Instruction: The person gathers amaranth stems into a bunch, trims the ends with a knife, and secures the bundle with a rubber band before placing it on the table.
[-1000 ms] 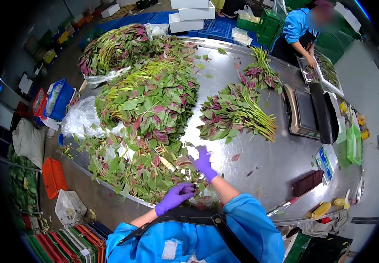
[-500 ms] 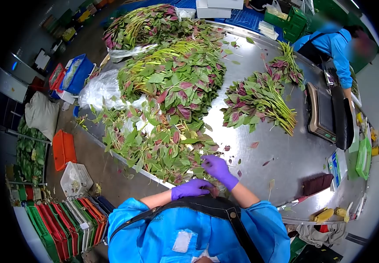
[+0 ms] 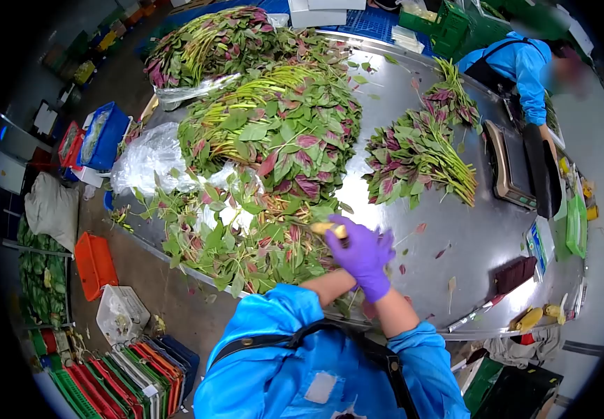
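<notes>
My right hand, in a purple glove, is closed around the yellowish handle of a knife. Its thin dark blade points left over the loose leaves. My left forearm crosses beneath the right wrist. Of my left hand, also gloved in purple, only some outstretched fingers show past the right hand; the rest is hidden. Scattered amaranth leaves and stems lie left of the hands. Beyond them rises a large heap of red-and-green amaranth. A sorted bunch of amaranth rests farther right on the metal table.
A scale stands at the table's right side, near a co-worker in blue. A dark-bristled brush and yellow gloves lie at the near right. Clear plastic sits by the heap. Crates stand on the floor at left.
My right hand has taken hold of the knife and lifted it from the leaves. My left hand has moved right, crossing under the right one. The view has shifted slightly.
</notes>
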The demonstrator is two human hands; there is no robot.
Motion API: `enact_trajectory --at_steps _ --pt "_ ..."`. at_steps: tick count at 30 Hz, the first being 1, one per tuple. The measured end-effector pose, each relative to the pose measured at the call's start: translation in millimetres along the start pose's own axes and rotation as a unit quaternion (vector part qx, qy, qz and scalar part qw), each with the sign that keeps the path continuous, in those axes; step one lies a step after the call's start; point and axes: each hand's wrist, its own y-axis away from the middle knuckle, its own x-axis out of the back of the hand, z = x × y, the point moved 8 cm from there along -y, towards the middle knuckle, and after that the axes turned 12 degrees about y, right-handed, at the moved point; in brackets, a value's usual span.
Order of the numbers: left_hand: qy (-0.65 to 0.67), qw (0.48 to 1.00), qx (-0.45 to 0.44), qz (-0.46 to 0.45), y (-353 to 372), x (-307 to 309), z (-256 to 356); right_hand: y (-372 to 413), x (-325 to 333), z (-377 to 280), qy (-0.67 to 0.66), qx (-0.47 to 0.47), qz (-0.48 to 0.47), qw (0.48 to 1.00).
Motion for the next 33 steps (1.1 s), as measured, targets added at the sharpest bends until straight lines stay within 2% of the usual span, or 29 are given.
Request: enact_trajectory --at_steps 1,2,3,4,5,6,7,8,10,11,13,14,15,17,19,20,21,22,23,24,25,27,29,31,32,33 --pt "0.268 0.957 0.112 -0.013 6 -6 -47 2 14 -1 0.034 -0.025 0.018 0.999" --pt "0.511 0.833 0.212 -0.026 16 -23 -95 6 25 6 -0.053 -0.026 0.065 0.996" --pt "0.71 0.639 0.293 -0.041 33 -46 -123 11 44 4 -0.135 -0.056 0.102 0.984" --pt "0.679 0.656 0.323 -0.066 63 -70 -136 21 51 17 -0.226 -0.118 0.125 0.959" --pt "0.644 0.673 0.353 -0.09 99 -94 -152 30 55 30 -0.301 -0.139 0.158 0.93" --pt "0.495 0.821 0.271 -0.082 115 -65 -189 40 61 35 -0.33 -0.149 0.193 0.912" --pt "0.528 0.808 0.237 -0.109 144 -85 -187 51 60 43 -0.331 -0.155 0.197 0.91" --pt "0.489 0.833 0.239 -0.103 169 -87 -200 67 53 63 -0.392 -0.208 0.22 0.869" --pt "0.487 0.806 0.274 -0.195 223 -104 -238 103 34 101 -0.49 -0.282 0.245 0.788" --pt "0.474 0.812 0.264 -0.216 243 -107 -262 120 29 109 -0.488 -0.286 0.253 0.785" --pt "0.451 0.84 0.222 -0.202 284 -134 -299 152 16 123 -0.519 -0.345 0.284 0.729" --pt "0.438 0.845 0.204 -0.23 297 -143 -315 161 13 122 -0.55 -0.349 0.29 0.701" --pt "0.406 0.858 0.195 -0.246 302 -145 -328 172 13 124 -0.547 -0.353 0.293 0.7" --pt "0.355 0.857 0.261 -0.268 286 -129 -339 186 9 130 -0.583 -0.356 0.283 0.673" --pt "0.351 0.815 0.222 -0.403 234 -81 -301 186 16 127 -0.597 -0.348 0.297 0.659" --pt "0.438 0.818 0.136 -0.348 226 -113 -234 184 22 126 -0.611 -0.338 0.306 0.647" --pt "0.487 0.798 0.081 -0.345 190 -81 -187 183 26 128 -0.613 -0.337 0.299 0.649" --pt "0.607 0.757 0.085 -0.228 159 -39 -155 180 32 131 -0.615 -0.319 0.29 0.66" --pt "0.705 0.696 0.091 -0.102 135 6 -121 173 37 131 -0.619 -0.3 0.276 0.671" --pt "0.877 0.478 0.05 -0.018 98 53 -60 166 49 126 -0.579 -0.339 0.302 0.677" --pt "0.769 0.634 -0.074 0.023 76 80 -21 165 53 129 -0.569 -0.337 0.304 0.686" --pt "0.69 0.706 -0.16 0.014 86 107 -8 163 57 140 -0.56 -0.322 0.274 0.713" --pt "0.716 0.683 -0.121 -0.085 113 83 -30 168 56 156 -0.555 -0.335 0.261 0.715" --pt "0.714 0.69 -0.026 -0.117 170 43 -67 172 54 169 -0.552 -0.348 0.257 0.713" --pt "0.645 0.744 -0.04 -0.17 202 29 -90 173 51 174 -0.549 -0.367 0.255 0.706" --pt "0.63 0.758 0.004 -0.169 239 4 -111 172 46 179 -0.547 -0.385 0.254 0.699"
